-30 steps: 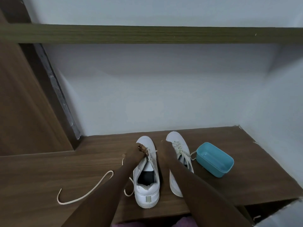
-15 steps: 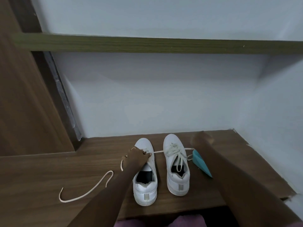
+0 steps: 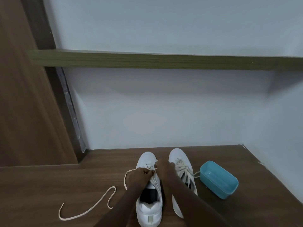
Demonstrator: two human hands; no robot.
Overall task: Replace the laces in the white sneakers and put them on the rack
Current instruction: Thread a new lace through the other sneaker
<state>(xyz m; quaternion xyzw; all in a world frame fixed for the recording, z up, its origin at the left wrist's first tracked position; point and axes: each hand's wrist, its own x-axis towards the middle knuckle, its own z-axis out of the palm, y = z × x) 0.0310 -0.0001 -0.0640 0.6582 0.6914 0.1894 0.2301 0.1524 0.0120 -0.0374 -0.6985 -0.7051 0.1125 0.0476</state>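
Two white sneakers stand side by side on the brown wooden surface (image 3: 49,185), toes toward the wall. The left sneaker (image 3: 148,210) is partly laced and its dark inside shows. My left hand (image 3: 139,175) pinches the cream lace (image 3: 127,176) over this shoe's eyelets. My right hand (image 3: 163,167) meets it there and pinches the same lace near the shoe's front. The right sneaker (image 3: 182,164) is fully laced, and my right forearm covers part of it.
A loose cream lace (image 3: 88,208) lies curled on the wood to the left. A teal plastic box (image 3: 219,179) sits right of the shoes. A white wall rises behind, with a wooden shelf edge (image 3: 164,61) above and a brown panel (image 3: 24,112) at left.
My right hand has come back from the far right to the left sneaker's lace. The teal box lies flat and open again. The view has tilted upward.
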